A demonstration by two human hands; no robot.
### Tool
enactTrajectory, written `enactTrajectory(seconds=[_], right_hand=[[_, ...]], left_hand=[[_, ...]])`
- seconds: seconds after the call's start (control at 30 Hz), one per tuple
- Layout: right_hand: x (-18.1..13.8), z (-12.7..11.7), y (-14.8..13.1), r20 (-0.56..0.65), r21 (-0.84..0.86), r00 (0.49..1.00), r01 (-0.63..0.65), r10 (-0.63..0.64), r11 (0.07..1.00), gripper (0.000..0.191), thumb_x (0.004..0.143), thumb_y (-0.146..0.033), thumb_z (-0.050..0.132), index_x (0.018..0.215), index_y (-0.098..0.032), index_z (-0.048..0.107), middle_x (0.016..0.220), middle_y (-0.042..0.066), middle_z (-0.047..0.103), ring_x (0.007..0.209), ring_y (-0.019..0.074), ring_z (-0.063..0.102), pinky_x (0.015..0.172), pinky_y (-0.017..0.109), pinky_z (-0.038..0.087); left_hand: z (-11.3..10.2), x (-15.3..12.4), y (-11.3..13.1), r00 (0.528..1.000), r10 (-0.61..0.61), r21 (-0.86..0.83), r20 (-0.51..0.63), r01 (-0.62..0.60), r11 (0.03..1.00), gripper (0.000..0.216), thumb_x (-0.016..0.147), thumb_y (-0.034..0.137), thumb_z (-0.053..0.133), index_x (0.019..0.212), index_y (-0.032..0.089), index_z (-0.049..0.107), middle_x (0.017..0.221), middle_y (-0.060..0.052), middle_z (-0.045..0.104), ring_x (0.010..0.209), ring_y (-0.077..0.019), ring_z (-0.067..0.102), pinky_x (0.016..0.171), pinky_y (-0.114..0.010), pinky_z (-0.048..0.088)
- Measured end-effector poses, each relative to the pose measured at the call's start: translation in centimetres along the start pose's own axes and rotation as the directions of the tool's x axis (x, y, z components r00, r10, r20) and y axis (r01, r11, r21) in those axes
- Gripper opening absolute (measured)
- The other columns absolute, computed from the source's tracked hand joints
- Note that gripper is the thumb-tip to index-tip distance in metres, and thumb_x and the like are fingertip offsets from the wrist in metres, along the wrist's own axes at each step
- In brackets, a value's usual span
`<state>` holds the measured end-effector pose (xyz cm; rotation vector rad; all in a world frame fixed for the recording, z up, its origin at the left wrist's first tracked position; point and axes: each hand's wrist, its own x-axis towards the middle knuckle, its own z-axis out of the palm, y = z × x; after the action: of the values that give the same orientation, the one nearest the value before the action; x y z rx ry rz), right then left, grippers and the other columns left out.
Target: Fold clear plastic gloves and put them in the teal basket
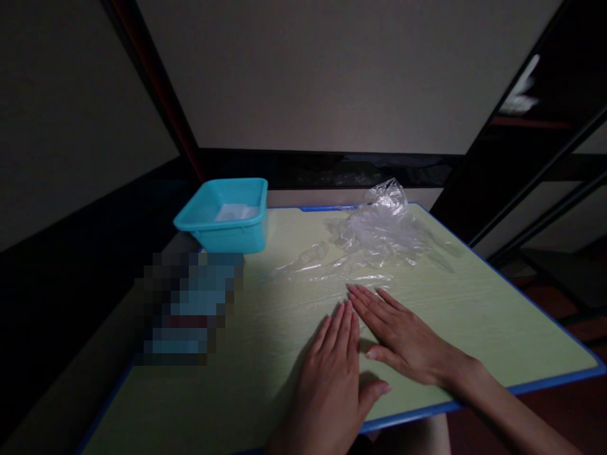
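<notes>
My left hand (332, 366) lies flat near the front of the table, fingers stretched forward and thumb out to the side. Just right of it, my right hand (403, 335) is also laid flat, its fingers angled toward the left fingertips. Thin, clear plastic film (351, 284) is spread flat just beyond both hands; whether it runs under the palms I cannot tell. Farther back, a crumpled heap of clear plastic (384, 227) with loose, finger-like strips rests on the table. Neither hand grips anything.
The pale yellow table (484, 316) has a blue edge. At its back left stands a turquoise plastic basin (232, 234) with something white (237, 212) inside. A blurred-out bluish object (199, 303) lies at the left edge. A light panel (332, 82) rises behind.
</notes>
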<state>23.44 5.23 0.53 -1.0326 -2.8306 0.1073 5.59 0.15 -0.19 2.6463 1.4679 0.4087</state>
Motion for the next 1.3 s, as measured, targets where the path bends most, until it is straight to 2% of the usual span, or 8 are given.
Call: enactTrajectory(seconds=[0.33,0.47,0.6,0.7,0.97,1.17,1.3], right_hand=[[-1.9,0.1,2.5,-0.029,-0.056,0.992,-0.128,0.126,0.99,0.069,0.088,-0.051,0.03,0.14,-0.016,0.0,0.145,0.01,0.012,0.132,0.0235,0.011,0.106,0.046,0.018],[-1.8,-0.3,2.3,-0.054,0.001,0.997,-0.056,0.056,0.998,0.07,0.087,-0.054,0.026,0.14,-0.018,-0.001,0.146,0.009,0.009,0.132,0.025,0.01,0.106,0.05,0.015],[-1.3,-0.9,2.1,0.034,0.041,0.999,0.039,-0.04,0.998,0.067,0.088,-0.053,0.028,0.14,-0.019,0.003,0.145,0.006,0.013,0.133,0.0236,0.009,0.107,0.049,0.012],[-1.2,-1.0,2.1,0.08,0.041,0.996,0.026,-0.029,0.999,0.065,0.089,-0.049,0.03,0.14,-0.018,0.004,0.145,0.006,0.015,0.133,0.0216,0.011,0.107,0.048,0.011],[-1.2,-0.7,2.3,0.049,0.046,0.998,0.024,-0.026,0.999,0.066,0.088,-0.049,0.033,0.14,-0.019,0.005,0.145,0.005,0.017,0.133,0.0225,0.008,0.107,0.048,0.013],[-1.2,-0.7,2.2,0.078,0.03,0.997,0.02,-0.022,0.999,0.065,0.089,-0.048,0.032,0.14,-0.019,0.004,0.145,0.005,0.016,0.133,0.0221,0.007,0.107,0.048,0.013],[-1.2,-0.8,2.2,0.052,0.047,0.998,0.023,-0.025,0.999,0.066,0.088,-0.049,0.031,0.14,-0.018,0.004,0.145,0.006,0.014,0.133,0.0221,0.007,0.107,0.047,0.013]], left_hand=[[0.0,0.0,0.0,1.0,0.01,0.042,0.014,-0.01,0.999,0.075,0.082,0.058,0.038,0.133,0.004,0.029,0.142,-0.017,0.018,0.13,-0.0279,0.017,0.103,-0.042,0.031],[0.0,0.1,0.0,1.0,0.02,0.06,0.017,-0.021,0.998,0.075,0.082,0.057,0.039,0.133,0.003,0.03,0.141,-0.018,0.019,0.13,-0.0283,0.017,0.103,-0.042,0.031],[-0.2,0.2,0.1,0.999,0.03,0.068,0.025,-0.031,0.997,0.075,0.081,0.056,0.043,0.132,0.003,0.03,0.141,-0.019,0.02,0.13,-0.0287,0.017,0.103,-0.043,0.031],[-0.4,0.3,0.1,0.999,0.036,0.06,0.025,-0.037,0.998,0.073,0.081,0.053,0.046,0.133,0.005,0.029,0.141,-0.018,0.019,0.13,-0.0284,0.016,0.103,-0.043,0.031],[-0.4,0.0,-0.2,1.0,0.025,-0.002,0.014,-0.025,1.0,0.065,0.083,0.051,0.043,0.135,0.015,0.027,0.144,-0.011,0.016,0.132,-0.0251,0.012,0.104,-0.041,0.028],[-0.8,0.0,-0.3,0.997,0.069,-0.007,0.023,-0.069,0.998,0.068,0.082,0.047,0.048,0.136,0.014,0.024,0.144,-0.012,0.016,0.132,-0.0256,0.011,0.104,-0.043,0.027],[-1.4,-0.7,-1.4,0.995,0.095,-0.022,-0.01,-0.095,0.995,0.068,0.081,0.04,0.053,0.136,0.014,0.023,0.144,-0.011,0.018,0.132,-0.0244,0.014,0.103,-0.042,0.03]])
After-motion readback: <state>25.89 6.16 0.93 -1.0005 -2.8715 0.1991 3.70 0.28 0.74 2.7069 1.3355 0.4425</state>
